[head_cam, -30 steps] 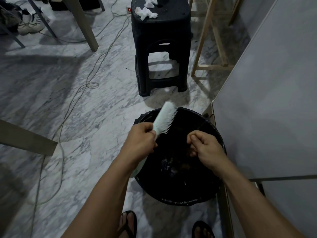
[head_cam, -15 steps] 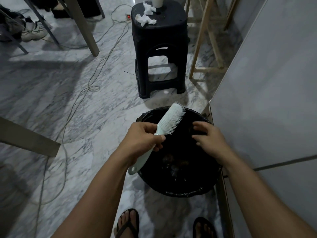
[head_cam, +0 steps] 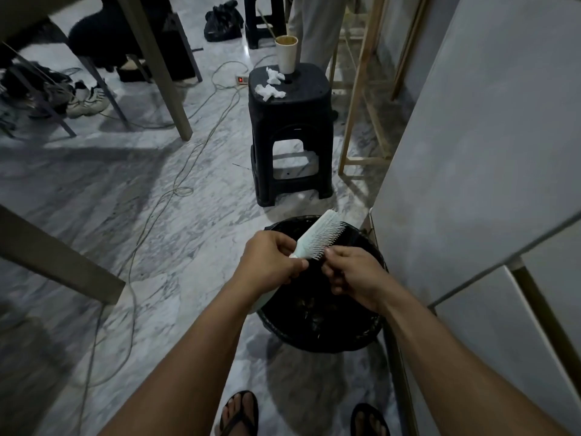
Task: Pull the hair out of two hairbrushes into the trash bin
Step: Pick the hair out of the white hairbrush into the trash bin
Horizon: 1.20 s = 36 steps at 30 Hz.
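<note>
Hairbrush (head_cam: 320, 236) being held directly over the trash bin (head_cam: 374, 335), presumably so that loosened hair drops straight in. Left hand (head_cam: 270, 262) wrapping closed around the handle near the neck, tilting the head up and away, bristles facing right toward the other hand. Right hand (head_cam: 352, 273) pinching narrowly, fingertips (head_cam: 328, 253) touching the lower bristles, probably catching strands; hair itself too fine and dark to make out against the black liner. Only one brush showing; second not in view. Standing close, sandalled feet just beside the bin, black stool (head_cam: 290, 127) well beyond.
</note>
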Available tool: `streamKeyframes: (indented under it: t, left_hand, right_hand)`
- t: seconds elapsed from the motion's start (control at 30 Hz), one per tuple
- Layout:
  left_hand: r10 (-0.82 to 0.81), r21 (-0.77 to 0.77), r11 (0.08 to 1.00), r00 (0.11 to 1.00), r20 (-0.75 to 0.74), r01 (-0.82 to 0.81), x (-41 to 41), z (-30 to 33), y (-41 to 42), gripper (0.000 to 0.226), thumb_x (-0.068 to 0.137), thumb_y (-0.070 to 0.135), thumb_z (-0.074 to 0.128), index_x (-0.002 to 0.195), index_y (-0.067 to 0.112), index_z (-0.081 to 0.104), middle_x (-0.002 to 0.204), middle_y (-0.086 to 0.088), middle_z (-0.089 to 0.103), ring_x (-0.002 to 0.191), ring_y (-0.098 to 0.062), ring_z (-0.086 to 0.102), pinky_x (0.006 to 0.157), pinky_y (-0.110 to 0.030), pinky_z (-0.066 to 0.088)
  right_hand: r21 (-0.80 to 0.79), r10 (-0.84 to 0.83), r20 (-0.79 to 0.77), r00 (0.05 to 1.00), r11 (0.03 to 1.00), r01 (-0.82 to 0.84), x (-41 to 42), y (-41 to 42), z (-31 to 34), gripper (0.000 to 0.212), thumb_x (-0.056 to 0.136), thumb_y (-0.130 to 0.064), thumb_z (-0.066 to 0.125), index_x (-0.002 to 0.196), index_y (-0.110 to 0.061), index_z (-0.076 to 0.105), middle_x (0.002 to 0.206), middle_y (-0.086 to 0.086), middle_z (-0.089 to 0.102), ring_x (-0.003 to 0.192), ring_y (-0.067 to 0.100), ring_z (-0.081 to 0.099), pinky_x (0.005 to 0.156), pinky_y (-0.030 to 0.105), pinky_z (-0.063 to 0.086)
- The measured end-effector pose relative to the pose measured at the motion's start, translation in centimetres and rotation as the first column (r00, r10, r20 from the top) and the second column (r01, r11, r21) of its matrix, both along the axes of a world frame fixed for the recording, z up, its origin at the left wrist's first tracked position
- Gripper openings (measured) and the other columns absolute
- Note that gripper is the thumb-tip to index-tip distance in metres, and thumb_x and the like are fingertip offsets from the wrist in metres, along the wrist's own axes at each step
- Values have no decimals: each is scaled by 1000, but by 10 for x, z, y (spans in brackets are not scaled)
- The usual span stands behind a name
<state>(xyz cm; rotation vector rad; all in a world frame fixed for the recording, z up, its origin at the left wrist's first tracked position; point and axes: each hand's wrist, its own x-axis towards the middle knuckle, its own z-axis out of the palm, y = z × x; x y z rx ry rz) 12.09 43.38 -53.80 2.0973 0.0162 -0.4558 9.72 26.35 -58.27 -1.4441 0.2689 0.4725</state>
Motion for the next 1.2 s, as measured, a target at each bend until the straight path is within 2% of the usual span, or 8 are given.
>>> streamKeyframes:
  t: [0.23,0.4,0.47,0.53,0.63,0.7,1.0,1.2]
  left_hand:
    - [80,-22,997,995,55,-79,-6,39,11,16,78,8,80,92,1,75,64,-12,71,45,-13,61,49,-24,49]
    - [73,-80,994,996,54,-69,-11,65,25,21,79,5,79,96,-6,72,63,-11,68,43,-11,61,52,-29,51]
    - [56,-68,996,996,66,-51,-14,71,27,24,78,6,81,98,-4,72,68,-13,71,50,-16,65,56,-36,58]
    - [46,-48,998,996,80,-42,-18,75,28,23,78,6,81,97,0,71,73,-13,73,58,-18,68,64,-43,62]
    - [7,4,1000,996,94,-8,-24,76,27,20,78,6,81,96,4,72,73,-10,73,59,-15,68,62,-40,62]
    - [-16,42,999,994,109,12,-26,76,29,17,79,6,79,95,5,74,71,-9,73,57,-14,67,55,-32,59]
    - [-32,57,998,992,126,25,-32,77,26,18,81,10,78,97,5,71,72,-11,74,60,-18,69,52,-26,52]
    - [-91,76,994,990,108,83,-33,92,21,23,75,9,83,94,7,69,64,-12,71,62,-29,70,61,-37,57]
  right_hand:
    - [-334,-14,138,990,941,59,-10,-14,28,40,100,-19,41,61,-17,48,54,-2,34,48,11,32,45,26,29]
    - [-675,-13,122,993,733,92,-24,-23,23,17,90,-10,56,80,-17,68,73,-3,61,74,16,58,67,23,46]
    - [-555,-10,140,990,828,87,-27,-13,27,37,84,-2,64,120,-13,64,112,-2,63,110,17,57,96,29,46]
    - [-192,-135,134,982,968,160,-25,1,41,61,83,9,56,139,-12,46,132,-2,51,125,20,49,101,37,45]
    - [424,-236,9,972,881,210,-18,11,64,55,81,11,40,128,-16,51,123,4,57,110,27,57,86,41,50]
    - [502,-267,-2,964,833,232,-16,11,75,44,85,3,46,122,-19,55,112,10,62,97,28,63,78,38,54]
    - [-37,-390,153,908,916,400,-12,2,88,33,83,-9,71,117,-11,69,106,15,71,93,32,70,68,36,61]
    - [-485,31,481,876,842,237,-18,-3,118,36,84,-19,70,120,-23,68,130,1,58,121,15,54,106,31,41]
